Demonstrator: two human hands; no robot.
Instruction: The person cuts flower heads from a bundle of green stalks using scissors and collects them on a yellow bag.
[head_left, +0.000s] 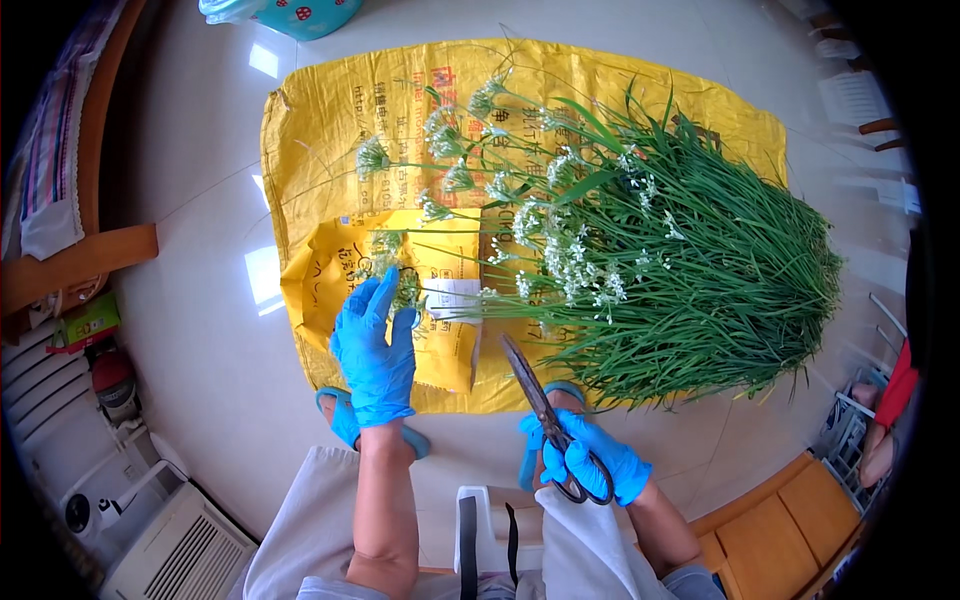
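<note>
My left hand (377, 345), in a blue glove, hovers at or touches the small cut flower heads (405, 289); its thumb and fingers are apart. These heads lie on a yellow printed plastic mailer bag (450, 360) with a white label. My right hand (592, 454), also gloved in blue, grips dark metal scissors (536, 382). The blades point up and left and appear closed together. To the right lies a large heap of green garlic chives (720, 262), its leaves running rightward. Long stalks with white flower clusters (566, 255) reach left from the heap toward my left hand.
A yellow woven sack (322, 112) bearing print is spread on the tiled floor (202, 210) beneath everything. A turquoise bin (311, 16) stands beyond it. Wooden furniture (112, 255) and a white slatted appliance (184, 547) are at left. A wooden seat (787, 517) is lower right.
</note>
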